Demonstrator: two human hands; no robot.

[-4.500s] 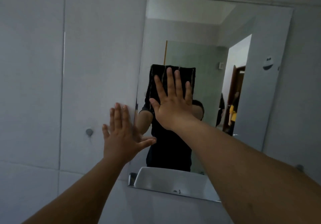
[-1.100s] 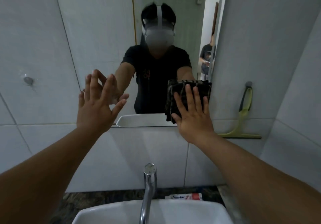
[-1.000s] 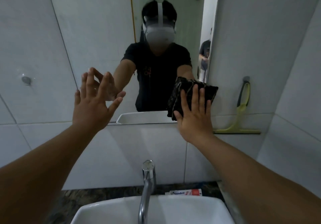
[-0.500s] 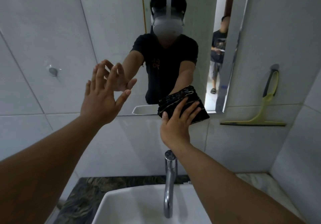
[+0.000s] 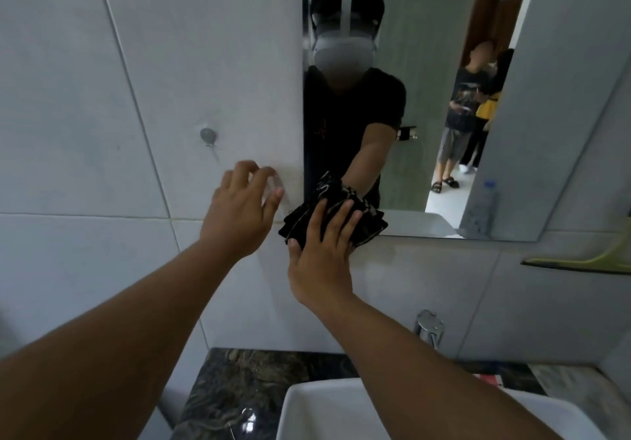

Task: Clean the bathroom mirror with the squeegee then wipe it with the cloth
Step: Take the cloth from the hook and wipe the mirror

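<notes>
The mirror (image 5: 426, 125) hangs on the tiled wall at the upper right of the head view. My right hand (image 5: 322, 255) presses a folded black cloth (image 5: 367, 224) flat against the mirror's bottom left corner. My left hand (image 5: 239, 214) rests on the white tile just left of the mirror's edge, fingers curled and holding nothing. The yellow-green squeegee (image 5: 580, 263) hangs on the wall below the mirror's right end, partly cut off by the frame.
A white basin (image 5: 327, 415) sits at the bottom with a chrome tap (image 5: 428, 332) behind it, on a dark marble counter (image 5: 246, 381). A small grey wall hook (image 5: 207, 135) is on the tile to the left. People show in the mirror's reflection.
My right hand has slid the cloth leftward along the mirror's lower edge to the bottom left corner. My left hand has moved off the glass onto the tile and curled its fingers.
</notes>
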